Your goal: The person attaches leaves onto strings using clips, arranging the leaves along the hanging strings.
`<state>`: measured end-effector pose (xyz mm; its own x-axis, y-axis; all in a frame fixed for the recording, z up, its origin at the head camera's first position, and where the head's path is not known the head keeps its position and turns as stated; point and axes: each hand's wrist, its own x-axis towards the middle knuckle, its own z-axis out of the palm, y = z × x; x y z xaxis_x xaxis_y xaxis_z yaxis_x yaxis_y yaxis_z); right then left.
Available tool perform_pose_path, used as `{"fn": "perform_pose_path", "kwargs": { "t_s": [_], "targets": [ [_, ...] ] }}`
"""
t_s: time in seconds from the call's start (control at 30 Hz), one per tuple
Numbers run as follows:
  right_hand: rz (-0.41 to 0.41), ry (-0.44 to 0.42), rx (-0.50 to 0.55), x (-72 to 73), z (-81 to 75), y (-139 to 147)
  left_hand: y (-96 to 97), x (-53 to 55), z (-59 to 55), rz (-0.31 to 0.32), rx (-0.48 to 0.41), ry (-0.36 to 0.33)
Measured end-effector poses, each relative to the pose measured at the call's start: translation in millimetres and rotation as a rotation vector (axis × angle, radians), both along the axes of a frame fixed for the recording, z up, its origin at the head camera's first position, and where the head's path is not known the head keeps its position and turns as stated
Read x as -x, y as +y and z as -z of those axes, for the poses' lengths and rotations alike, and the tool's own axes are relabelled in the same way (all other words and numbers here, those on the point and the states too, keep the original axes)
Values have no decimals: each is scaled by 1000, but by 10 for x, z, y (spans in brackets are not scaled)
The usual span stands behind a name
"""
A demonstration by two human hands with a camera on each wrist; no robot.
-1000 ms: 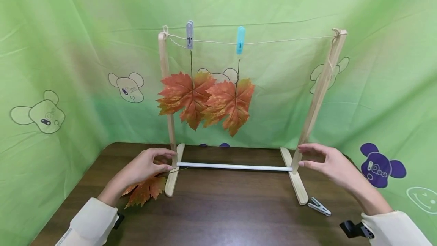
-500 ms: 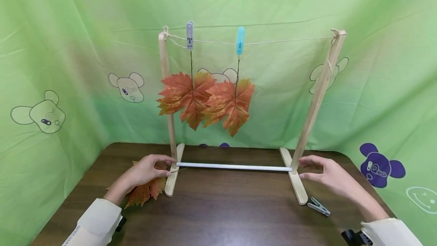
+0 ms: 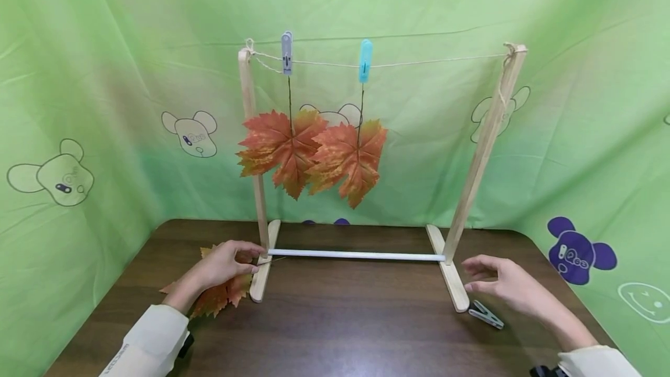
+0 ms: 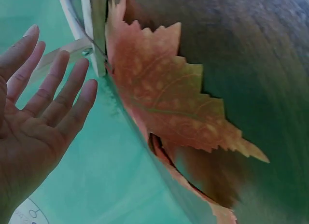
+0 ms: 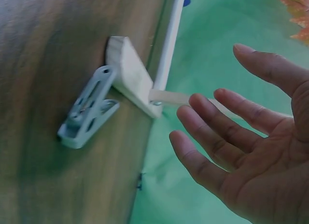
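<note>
In the head view my left hand (image 3: 226, 265) is at the foot of the left post, above a loose orange maple leaf (image 3: 217, 297) on the table. Its fingers are loosely bent and apart in the left wrist view, with the leaf (image 4: 159, 84) beside them. My right hand (image 3: 510, 284) hovers just right of the stand's right foot (image 3: 454, 287), holding nothing. Below it lies a grey clothespin (image 3: 485, 314), also seen in the right wrist view. Two maple leaves hang from the string (image 3: 419, 63), one by a grey-purple clothespin (image 3: 287, 54), the other by a blue clothespin (image 3: 365, 61).
The wooden stand has two upright posts, the right post (image 3: 484, 150) leaning outward, joined low down by a white rod (image 3: 356, 255). A brown table (image 3: 340, 330) carries it. Behind hangs a green cloth (image 3: 419, 4) printed with bear heads.
My right hand has moved down and away from the right post, towards the loose clothespin. The left hand has slid slightly lower beside the left post. The hanging leaves stay in place.
</note>
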<state>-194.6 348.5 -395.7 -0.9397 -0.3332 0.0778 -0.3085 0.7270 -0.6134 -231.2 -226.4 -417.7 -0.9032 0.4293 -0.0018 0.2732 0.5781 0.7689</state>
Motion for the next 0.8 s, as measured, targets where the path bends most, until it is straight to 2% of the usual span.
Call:
{"fn": "perform_pose_path", "kwargs": {
  "t_s": [0.27, 0.57, 0.8],
  "targets": [
    [-17, -36, -5, -37, 123, 83, -29, 14, 78, 8, 27, 17],
    [-6, -54, -55, -53, 226, 140, -21, 40, 124, -15, 38, -32],
    [-23, -95, -31, -67, 336, 135, -19, 40, 154, -13, 24, -35]
  ]
}}
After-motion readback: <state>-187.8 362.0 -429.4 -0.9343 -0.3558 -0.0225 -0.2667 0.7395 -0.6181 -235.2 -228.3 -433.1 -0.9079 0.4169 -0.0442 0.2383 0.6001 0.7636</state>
